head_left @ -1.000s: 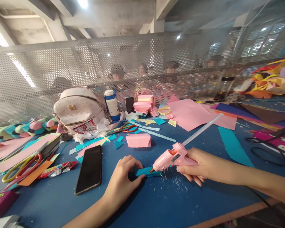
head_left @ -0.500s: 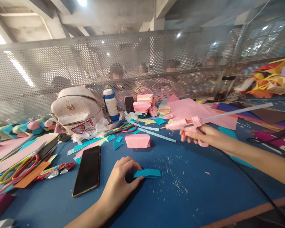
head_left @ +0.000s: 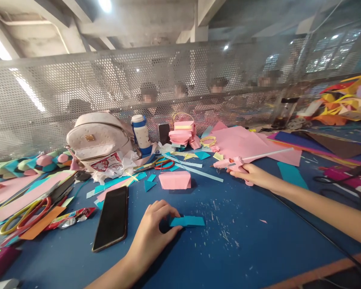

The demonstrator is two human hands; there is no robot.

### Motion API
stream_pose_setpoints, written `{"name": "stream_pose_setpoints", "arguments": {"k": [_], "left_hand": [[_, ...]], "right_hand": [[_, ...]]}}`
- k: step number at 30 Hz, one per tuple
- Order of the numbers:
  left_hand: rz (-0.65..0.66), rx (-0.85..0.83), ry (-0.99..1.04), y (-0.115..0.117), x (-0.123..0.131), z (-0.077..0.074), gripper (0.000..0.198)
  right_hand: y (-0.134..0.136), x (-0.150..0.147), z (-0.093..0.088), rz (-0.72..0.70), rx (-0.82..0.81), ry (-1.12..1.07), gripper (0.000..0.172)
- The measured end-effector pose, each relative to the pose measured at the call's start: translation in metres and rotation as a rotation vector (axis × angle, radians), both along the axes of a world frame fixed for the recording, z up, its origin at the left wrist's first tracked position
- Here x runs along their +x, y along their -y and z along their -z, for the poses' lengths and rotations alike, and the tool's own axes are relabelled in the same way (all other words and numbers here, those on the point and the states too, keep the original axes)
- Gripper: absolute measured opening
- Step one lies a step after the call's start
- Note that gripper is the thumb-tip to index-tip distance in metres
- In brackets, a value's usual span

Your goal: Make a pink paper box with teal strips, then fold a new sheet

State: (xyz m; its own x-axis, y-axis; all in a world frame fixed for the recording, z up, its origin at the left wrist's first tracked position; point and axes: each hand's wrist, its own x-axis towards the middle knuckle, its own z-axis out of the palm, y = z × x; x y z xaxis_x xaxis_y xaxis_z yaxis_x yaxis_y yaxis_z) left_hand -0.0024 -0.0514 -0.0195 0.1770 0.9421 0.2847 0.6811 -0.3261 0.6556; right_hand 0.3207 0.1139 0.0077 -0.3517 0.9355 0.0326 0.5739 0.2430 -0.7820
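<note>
My left hand (head_left: 156, 224) grips a small folded strip of blue paper (head_left: 192, 221) between thumb and fingers, low on the table. Out to the right, my right hand (head_left: 248, 175) is wrapped round a pink hot glue gun (head_left: 233, 163). Its nozzle points left, and a long pale glue stick (head_left: 272, 153) sticks out of its back. A black cord runs from it toward the lower right. Beyond my left hand stands a folded pink paper piece (head_left: 175, 180), apart from both hands.
A black phone (head_left: 110, 218) lies left of my left hand. Scissors (head_left: 33, 212), a wrapper and paper sheets are farther left. At the back are a backpack (head_left: 99, 136), a bottle (head_left: 141, 134) and pink paper (head_left: 246, 140). People sit behind the perforated metal screen (head_left: 108, 80).
My right hand has drawn the glue gun back, and the glue stick now reaches less far to the right. My left hand stays on the blue paper.
</note>
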Motion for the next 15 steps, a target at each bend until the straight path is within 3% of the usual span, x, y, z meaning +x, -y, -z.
{"name": "stream_pose_setpoints", "arguments": {"k": [5, 9, 11, 15], "left_hand": [[0.004, -0.003, 0.008, 0.0, 0.0, 0.0, 0.011], [0.007, -0.001, 0.004, -0.001, 0.0, 0.001, 0.009], [0.009, 0.005, 0.005, -0.001, 0.0, 0.001, 0.008], [0.015, 0.018, 0.019, -0.001, 0.001, 0.001, 0.006]], "right_hand": [[0.019, 0.02, -0.017, 0.028, 0.105, 0.218, 0.036], [0.055, 0.031, -0.034, 0.106, 0.264, 0.55, 0.029], [0.078, 0.023, -0.042, 0.015, 0.234, 0.579, 0.028], [0.111, -0.02, -0.051, -0.367, 0.159, 0.359, 0.02]]}}
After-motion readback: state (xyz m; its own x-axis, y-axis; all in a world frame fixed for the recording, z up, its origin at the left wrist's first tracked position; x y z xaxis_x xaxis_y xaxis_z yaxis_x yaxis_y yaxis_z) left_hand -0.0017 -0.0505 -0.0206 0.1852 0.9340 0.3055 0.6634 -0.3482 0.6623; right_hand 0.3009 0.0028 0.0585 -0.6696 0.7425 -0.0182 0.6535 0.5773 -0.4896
